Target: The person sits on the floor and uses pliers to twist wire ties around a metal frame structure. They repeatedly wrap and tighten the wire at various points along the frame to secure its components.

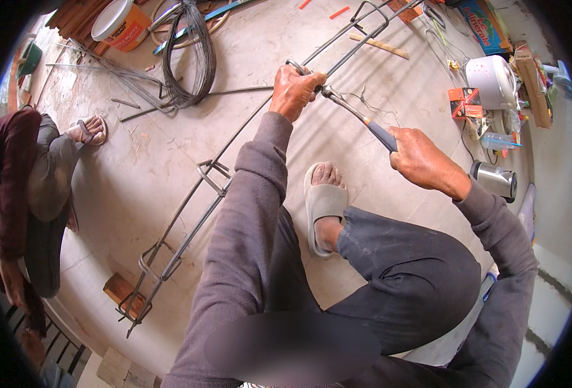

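A long cage of steel bars (pixel 199 194) with square stirrups lies across the concrete floor from lower left to upper right. My left hand (pixel 294 90) is closed around the bars and a stirrup near the cage's upper part. My right hand (pixel 420 158) grips the blue handle of a metal tying tool (pixel 358 116). The tool's hooked tip sits at the bars right beside my left hand. My foot in a pale sandal (pixel 323 204) rests on the floor below the tool.
A coil of dark wire (pixel 192 58) and loose rods lie at the upper left beside a white bucket (pixel 121 22). A seated person (pixel 37 194) is at the left. A white cooker (pixel 493 81), boxes and a steel flask (pixel 496 181) stand at the right.
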`<state>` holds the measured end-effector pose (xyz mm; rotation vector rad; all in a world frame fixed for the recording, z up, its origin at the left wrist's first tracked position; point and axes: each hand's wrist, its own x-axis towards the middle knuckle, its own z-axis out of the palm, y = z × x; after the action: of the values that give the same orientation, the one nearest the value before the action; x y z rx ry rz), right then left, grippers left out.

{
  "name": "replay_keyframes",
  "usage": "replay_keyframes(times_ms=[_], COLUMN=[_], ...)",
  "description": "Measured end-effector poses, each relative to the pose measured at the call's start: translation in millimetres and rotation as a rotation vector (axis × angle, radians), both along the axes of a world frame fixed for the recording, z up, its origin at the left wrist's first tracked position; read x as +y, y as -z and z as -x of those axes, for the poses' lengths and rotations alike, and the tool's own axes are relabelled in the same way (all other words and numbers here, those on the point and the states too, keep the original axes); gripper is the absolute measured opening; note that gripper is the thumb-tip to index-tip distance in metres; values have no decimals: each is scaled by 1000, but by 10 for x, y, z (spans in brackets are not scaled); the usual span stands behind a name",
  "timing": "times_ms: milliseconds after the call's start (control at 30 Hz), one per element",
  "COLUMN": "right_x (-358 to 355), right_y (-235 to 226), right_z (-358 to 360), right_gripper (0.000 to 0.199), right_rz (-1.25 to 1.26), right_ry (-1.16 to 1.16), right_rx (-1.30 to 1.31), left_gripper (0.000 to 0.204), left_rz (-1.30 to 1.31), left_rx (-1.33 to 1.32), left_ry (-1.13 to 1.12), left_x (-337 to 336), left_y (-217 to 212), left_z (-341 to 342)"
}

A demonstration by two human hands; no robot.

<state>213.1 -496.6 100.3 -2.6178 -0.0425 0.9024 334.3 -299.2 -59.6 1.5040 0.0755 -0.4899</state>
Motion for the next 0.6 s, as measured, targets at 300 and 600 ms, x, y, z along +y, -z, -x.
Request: replay_keyframes(times_ms=[300, 600], right_x=[-110, -179], right_y=[18, -93], right_z=[-15, -228], right_gripper=[16, 46], right_rz=[123, -507], right_ry=[-162, 412], right_rx=[-182, 488], left_gripper=[31, 28], left_rz=[23, 24], left_rx=[15, 56], left_ry=[-11, 23], left_x=[-25, 19], left_y=[114, 35], left_z=[-20, -23])
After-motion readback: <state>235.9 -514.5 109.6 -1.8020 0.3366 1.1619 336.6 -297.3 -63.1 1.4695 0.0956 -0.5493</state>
